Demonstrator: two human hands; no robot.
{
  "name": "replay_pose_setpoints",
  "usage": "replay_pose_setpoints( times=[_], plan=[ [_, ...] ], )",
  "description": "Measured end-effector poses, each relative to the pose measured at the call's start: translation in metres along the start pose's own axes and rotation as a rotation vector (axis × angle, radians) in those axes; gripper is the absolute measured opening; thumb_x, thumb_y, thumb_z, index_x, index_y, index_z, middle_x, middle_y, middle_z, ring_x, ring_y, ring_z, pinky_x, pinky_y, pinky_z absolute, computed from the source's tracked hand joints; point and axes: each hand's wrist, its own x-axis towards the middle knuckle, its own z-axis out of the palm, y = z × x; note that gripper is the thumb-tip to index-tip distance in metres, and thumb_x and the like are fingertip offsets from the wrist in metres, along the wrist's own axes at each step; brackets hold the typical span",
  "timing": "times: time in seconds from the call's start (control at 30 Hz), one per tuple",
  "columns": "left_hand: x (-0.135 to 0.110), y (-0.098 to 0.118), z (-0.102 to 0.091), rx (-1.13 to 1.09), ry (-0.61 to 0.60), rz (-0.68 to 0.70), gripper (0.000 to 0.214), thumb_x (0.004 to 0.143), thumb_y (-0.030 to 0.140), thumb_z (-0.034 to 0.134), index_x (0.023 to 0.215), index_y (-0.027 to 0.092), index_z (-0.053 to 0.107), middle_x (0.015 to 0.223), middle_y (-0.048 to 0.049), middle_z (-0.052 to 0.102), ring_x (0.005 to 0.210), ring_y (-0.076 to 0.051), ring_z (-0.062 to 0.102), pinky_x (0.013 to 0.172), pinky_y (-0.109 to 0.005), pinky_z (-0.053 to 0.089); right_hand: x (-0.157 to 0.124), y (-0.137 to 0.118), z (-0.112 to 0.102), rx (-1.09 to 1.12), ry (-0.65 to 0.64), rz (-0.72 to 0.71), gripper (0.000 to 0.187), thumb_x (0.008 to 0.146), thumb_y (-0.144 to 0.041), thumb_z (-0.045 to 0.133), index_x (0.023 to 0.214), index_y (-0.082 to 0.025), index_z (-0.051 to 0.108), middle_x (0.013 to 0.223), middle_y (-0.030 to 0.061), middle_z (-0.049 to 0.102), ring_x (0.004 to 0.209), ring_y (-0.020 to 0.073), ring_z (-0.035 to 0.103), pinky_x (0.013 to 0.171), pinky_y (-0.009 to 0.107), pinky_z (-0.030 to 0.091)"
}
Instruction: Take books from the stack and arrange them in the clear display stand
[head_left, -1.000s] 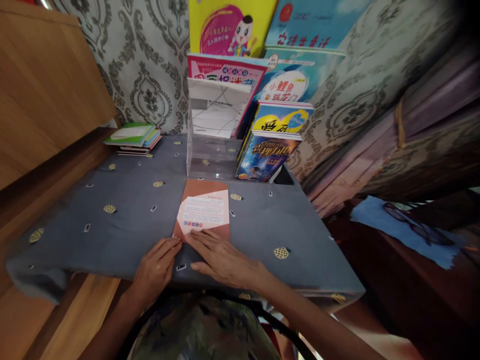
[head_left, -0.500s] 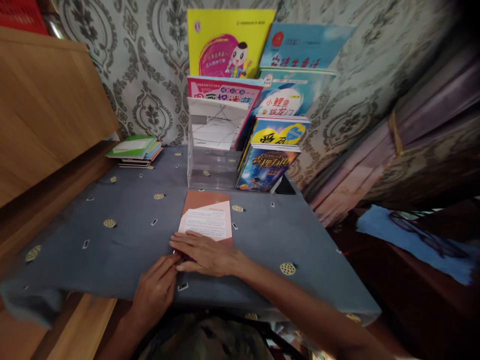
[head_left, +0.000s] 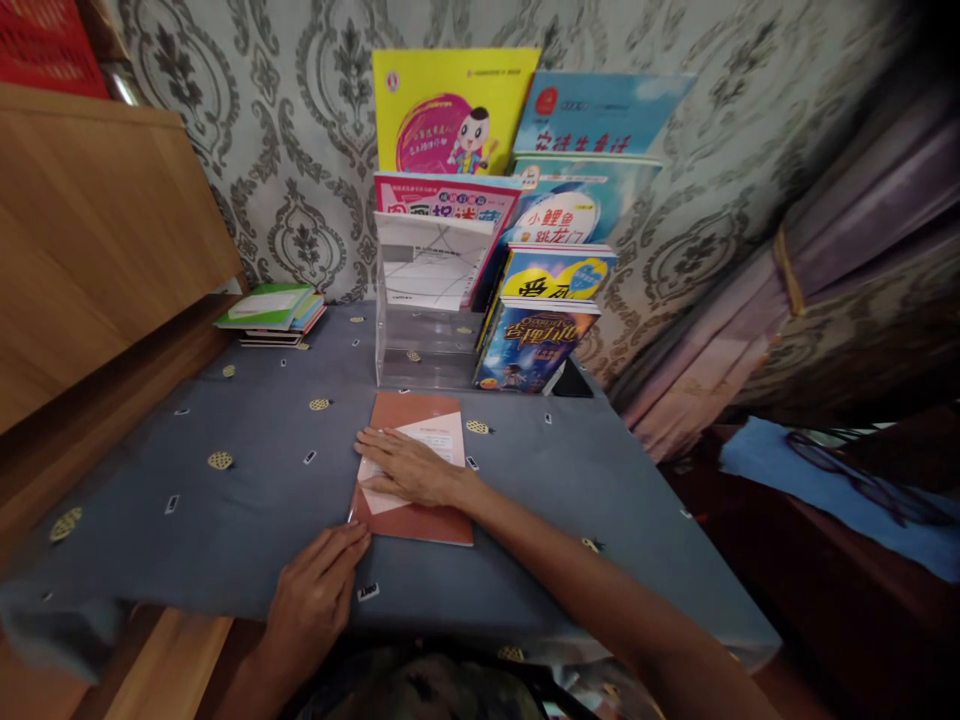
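1. A brown-and-pale-pink booklet [head_left: 435,524] lies flat near the middle of the surface [head_left: 255,540], between the far edge and the near edge, its lower side parallel to the near edge
2. The right hand [head_left: 409,470] lies palm down on the booklet, opened out flat with the fingers extended, covering part of the printed panel; its fingertips reach the booklet's left side, and it has hold of nothing
3. The left hand [head_left: 319,585] is at the booklet's lower left corner, fingers close together and slightly bent, fingertips touching that corner; its thumb is hidden, so I cannot tell whether it pinches the corner or only presses on it
4. A clear display stand [head_left: 427,372] stands toward the far edge of the surface, just beyond the booklet, with tiers of upright books
5. On its left side are a yellow book [head_left: 487,75], a pink book [head_left: 390,192] and a white notebook [head_left: 427,285]; on its right side, light-blue books [head_left: 600,112] stand behind a dark-blue paperback [head_left: 536,350]
6. A small stack of books [head_left: 266,308], green on top, lies at the far left corner of the surface
7. Beyond the right edge, dark-framed eyeglasses [head_left: 836,465] rest on a blue cloth [head_left: 765,455], below a gathered curtain [head_left: 739,345]
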Motion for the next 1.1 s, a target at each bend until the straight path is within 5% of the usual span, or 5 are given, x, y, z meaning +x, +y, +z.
replay_pose_setpoints(
  times=[0.43,1.1],
  plan=[
    [0.003,-0.001,-0.002,0.021,0.002,0.027,0.038,0.091,0.001,0.041,0.114,0.017,0.067,0.109,-0.0051,0.076,0.1,-0.016,0.072,0.094,-0.029,0.058,0.03,0.028,-0.004,-0.131,0.125,0.14,0.063,0.103,-0.05,0.043,0.148,-0.006,0.046,0.157,0.0177,0.04,0.151,0.025,0.029,0.125,0.04,0.023],
    [-0.003,-0.003,0.004,-0.022,0.037,-0.038,0.041,0.089,0.002,0.044,0.115,0.021,0.07,0.11,-0.0064,0.076,0.1,-0.018,0.073,0.095,-0.033,0.059,0.037,0.02,0.007,-0.162,0.301,0.438,0.076,0.1,-0.059,0.04,0.15,-0.002,0.039,0.155,0.0245,0.041,0.148,0.0319,0.034,0.121,0.047,0.026]
  ],
)
